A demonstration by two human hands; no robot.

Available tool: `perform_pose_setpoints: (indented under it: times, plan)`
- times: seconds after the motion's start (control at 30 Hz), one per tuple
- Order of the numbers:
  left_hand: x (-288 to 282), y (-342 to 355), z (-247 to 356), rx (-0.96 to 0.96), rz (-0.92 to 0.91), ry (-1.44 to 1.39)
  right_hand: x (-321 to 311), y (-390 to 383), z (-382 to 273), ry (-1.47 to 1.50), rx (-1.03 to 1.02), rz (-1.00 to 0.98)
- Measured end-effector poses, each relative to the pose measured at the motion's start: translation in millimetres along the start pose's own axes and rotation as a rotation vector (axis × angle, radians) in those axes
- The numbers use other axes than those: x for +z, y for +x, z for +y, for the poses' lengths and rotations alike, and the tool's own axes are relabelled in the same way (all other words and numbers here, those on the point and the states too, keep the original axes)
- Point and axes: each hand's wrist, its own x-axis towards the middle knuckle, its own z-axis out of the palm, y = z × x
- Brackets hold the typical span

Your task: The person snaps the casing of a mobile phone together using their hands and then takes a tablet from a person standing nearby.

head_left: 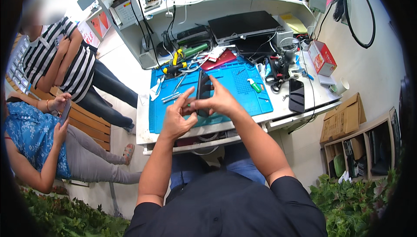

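Observation:
My right hand [222,101] holds a dark smartphone [203,90] upright by its edge above the blue work mat [252,90]. My left hand [177,117] pinches a small green-tipped tool [189,105] against the phone's lower left side. Both hands hover over the mat's front half. Tweezers and metal tools [170,95] lie on the mat just left of my left hand.
A second black phone [296,95] lies on the white bench at right. Pliers, cables, a red case and a laptop [243,24] crowd the back. Two people sit on a bench at left, one holding a phone [65,111]. Cardboard box and shelf stand at right.

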Motion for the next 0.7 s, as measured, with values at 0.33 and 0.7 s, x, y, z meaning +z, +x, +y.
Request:
perform_pose_setpoints:
  times: [0.33,0.7]
  plan:
    - [10,-3,12,0.343,0.1,0.289,-2,0,25,0.611,0.242,-0.103]
    - [17,-3,21,0.241,0.08,0.281,-3,-3,26,0.754,0.215,-0.096]
